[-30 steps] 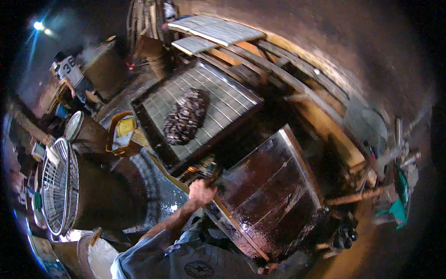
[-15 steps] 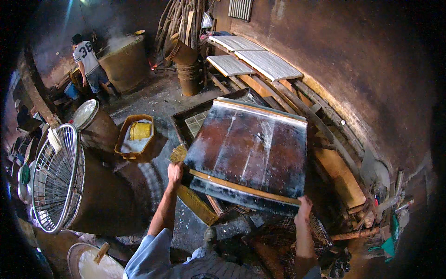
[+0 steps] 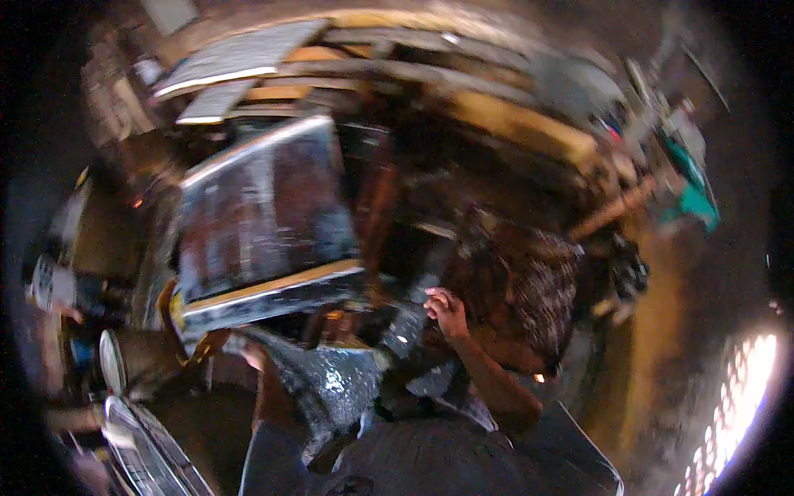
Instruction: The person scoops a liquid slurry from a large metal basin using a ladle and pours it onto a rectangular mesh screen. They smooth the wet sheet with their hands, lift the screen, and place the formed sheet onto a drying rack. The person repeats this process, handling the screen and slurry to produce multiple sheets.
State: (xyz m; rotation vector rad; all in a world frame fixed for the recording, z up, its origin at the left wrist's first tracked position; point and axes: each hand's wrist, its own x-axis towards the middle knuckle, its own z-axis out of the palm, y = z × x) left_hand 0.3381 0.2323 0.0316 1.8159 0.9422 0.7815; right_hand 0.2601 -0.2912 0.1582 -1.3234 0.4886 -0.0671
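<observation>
A large rectangular panel (image 3: 265, 219), dark and reddish with whitish-blue smears and pale strips along two edges, lies tilted left of centre. My left hand (image 3: 255, 355) is low beside the panel's near left corner, apart from it. Motion smears its fingers, so what it holds, if anything, does not show. Off to the panel's right, my right hand (image 3: 447, 312) hangs free, fingers loosely bent and a little apart, with nothing in them. Beyond that hand stands a dark woven basket (image 3: 529, 289).
Pale flat boards (image 3: 240, 58) rest on wooden beams along the wall. A green cloth (image 3: 699, 198) hangs at the right among clutter. A metal wire basket (image 3: 153, 446) is at the lower left. Wet floor (image 3: 335, 384) shines between my arms. Bright light comes through at the lower right.
Both hands have let go of the panel's near edge, which they gripped before. My view has swung to the right, so the panel now appears farther left.
</observation>
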